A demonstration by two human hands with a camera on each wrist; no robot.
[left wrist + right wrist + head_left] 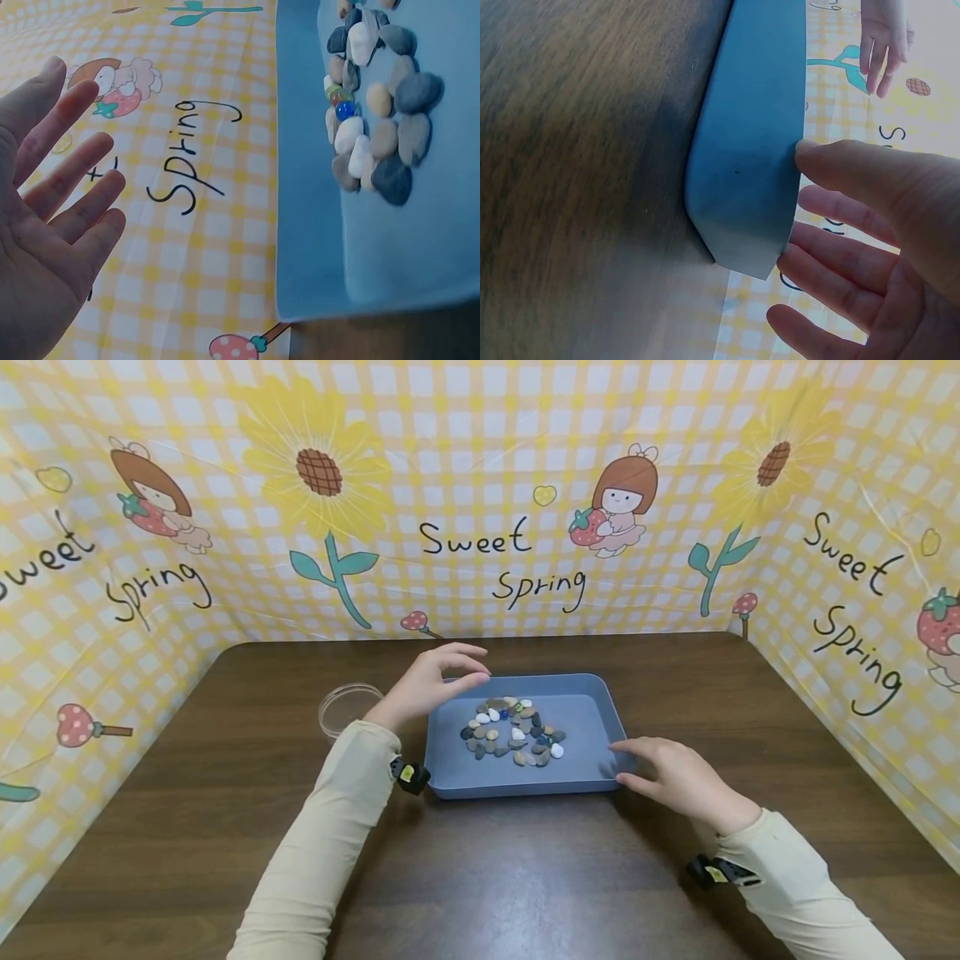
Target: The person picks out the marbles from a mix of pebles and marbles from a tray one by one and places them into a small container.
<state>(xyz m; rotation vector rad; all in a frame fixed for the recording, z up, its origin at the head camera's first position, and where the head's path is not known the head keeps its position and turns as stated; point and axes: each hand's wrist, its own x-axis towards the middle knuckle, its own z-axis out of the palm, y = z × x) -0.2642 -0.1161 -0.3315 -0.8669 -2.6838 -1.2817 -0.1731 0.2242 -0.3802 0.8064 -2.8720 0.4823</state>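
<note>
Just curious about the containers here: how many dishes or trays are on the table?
2. A blue tray of pebbles sits mid-table between the hands; a clear round dish lies left of it, behind the left hand. The arm may hide part of the dish.

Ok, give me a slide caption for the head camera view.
Two open hands, left hand and right hand, flank a blue tray of pebbles on a wooden table.

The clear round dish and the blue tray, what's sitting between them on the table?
In the head view, only the left hand and its wrist separate the clear dish from the blue tray.
</note>
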